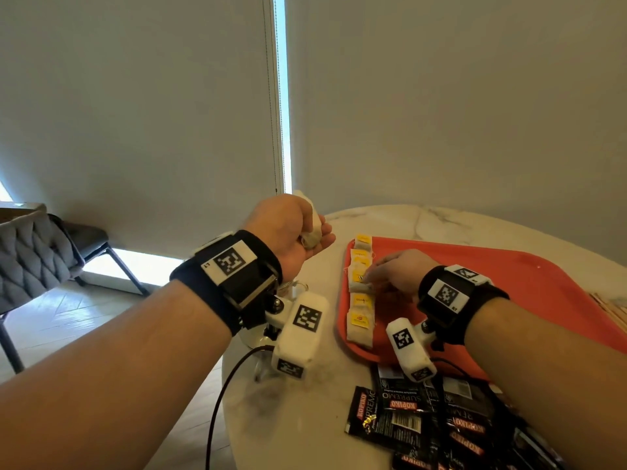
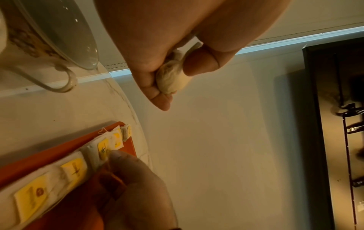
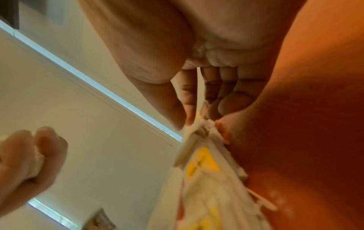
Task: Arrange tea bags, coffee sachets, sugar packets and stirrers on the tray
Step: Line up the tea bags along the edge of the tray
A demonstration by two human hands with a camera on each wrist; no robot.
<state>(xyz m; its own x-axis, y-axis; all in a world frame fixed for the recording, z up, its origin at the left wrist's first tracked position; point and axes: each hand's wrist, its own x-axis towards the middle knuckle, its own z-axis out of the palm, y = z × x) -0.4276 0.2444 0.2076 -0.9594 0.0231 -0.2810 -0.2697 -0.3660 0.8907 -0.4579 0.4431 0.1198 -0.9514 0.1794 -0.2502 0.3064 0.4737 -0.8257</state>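
A red tray (image 1: 509, 283) lies on the marble table. A row of tea bags (image 1: 360, 301) with yellow tags runs along its left edge. My right hand (image 1: 371, 279) is low over the middle of that row, and thumb and forefinger pinch the edge of one tea bag (image 3: 199, 129). My left hand (image 1: 315, 237) is raised left of the tray and grips a small bunch of tea bags (image 2: 173, 80) in curled fingers. Black coffee sachets (image 1: 424, 412) lie in a heap on the table in front of the tray. Wooden stirrers (image 1: 610, 310) show at the far right edge.
A glass cup (image 2: 59, 46) with a handle stands on the table under my left wrist, left of the tray (image 2: 49, 152). The round table's edge (image 1: 237, 385) curves close on the left. A grey padded chair (image 1: 37, 259) stands on the floor further left.
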